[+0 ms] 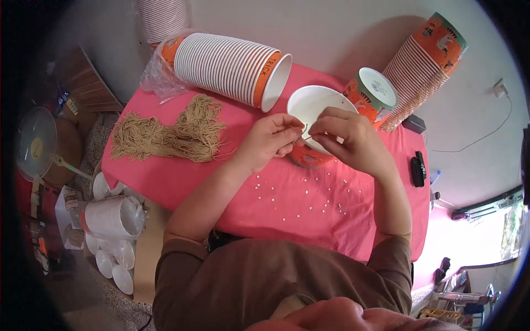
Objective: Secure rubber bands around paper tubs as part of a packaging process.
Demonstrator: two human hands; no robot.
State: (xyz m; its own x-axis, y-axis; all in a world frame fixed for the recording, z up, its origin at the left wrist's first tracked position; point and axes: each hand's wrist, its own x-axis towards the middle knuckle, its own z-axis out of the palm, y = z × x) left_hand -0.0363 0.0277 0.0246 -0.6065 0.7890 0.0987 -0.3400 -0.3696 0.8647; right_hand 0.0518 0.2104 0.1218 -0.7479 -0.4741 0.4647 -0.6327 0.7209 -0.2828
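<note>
Both hands meet over the near left rim of a paper bucket, white inside and orange outside, standing on the pink cloth. My left hand is closed in a pinch at the rim. My right hand pinches as well, just right of it. A short thin piece of string shows between the fingertips of the two hands. The fingers hide part of the rim and whatever hole may be there. To the left lies a spread bundle of tan strings.
A long nested stack of buckets lies behind. At right are an upside-down bucket, a leaning stack with strings hanging, and a black tool. Small white dots litter the pink cloth. More white buckets stand lower left.
</note>
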